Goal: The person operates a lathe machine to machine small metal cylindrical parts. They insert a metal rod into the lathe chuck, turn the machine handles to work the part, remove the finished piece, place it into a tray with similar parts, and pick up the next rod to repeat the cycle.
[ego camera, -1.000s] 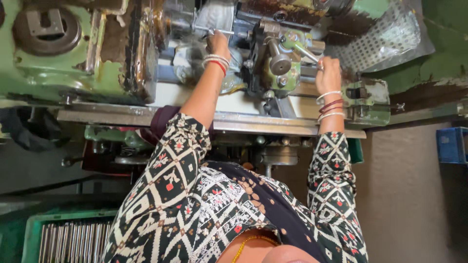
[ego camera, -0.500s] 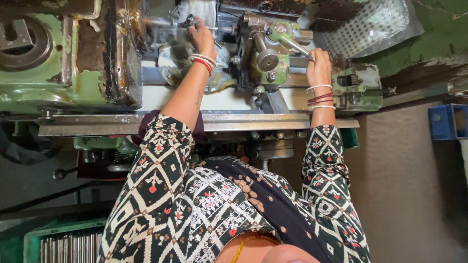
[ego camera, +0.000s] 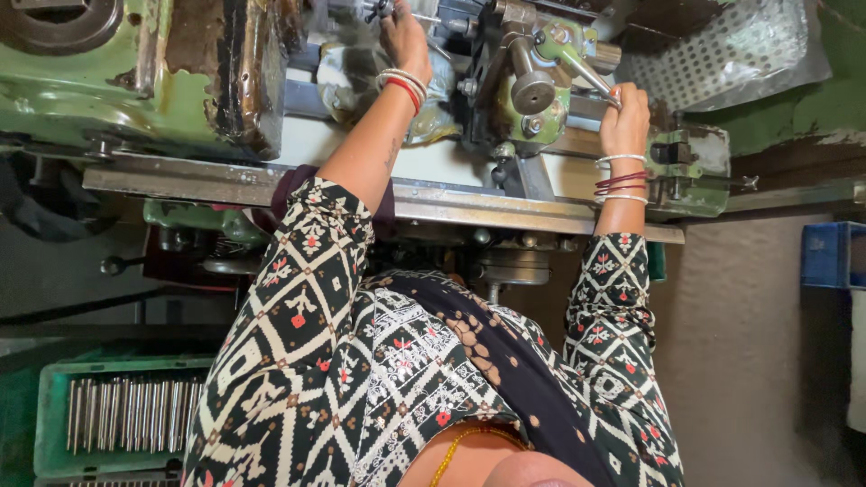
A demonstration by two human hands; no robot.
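Observation:
I stand at a green lathe-like machine (ego camera: 108,81). My left hand (ego camera: 408,45), with bangles at the wrist, reaches far into the machine. Its fingertips are at a small metal part (ego camera: 377,11) by the frame's top edge, and the grip is hidden. My right hand (ego camera: 624,122), also with bangles, is closed around the slim metal lever handle (ego camera: 585,74) of the green tool block (ego camera: 532,99). Both arms wear patterned black, white and red sleeves.
A steel bed rail (ego camera: 207,180) runs across in front of my body. A perforated metal guard (ego camera: 722,45) sits at the upper right. A green crate of several metal rods (ego camera: 117,415) stands at the lower left, and a blue crate (ego camera: 834,257) at the right edge.
My left hand has pushed further into the machine, toward the top of the view. My right hand stays on the lever handle. The view has shifted slightly.

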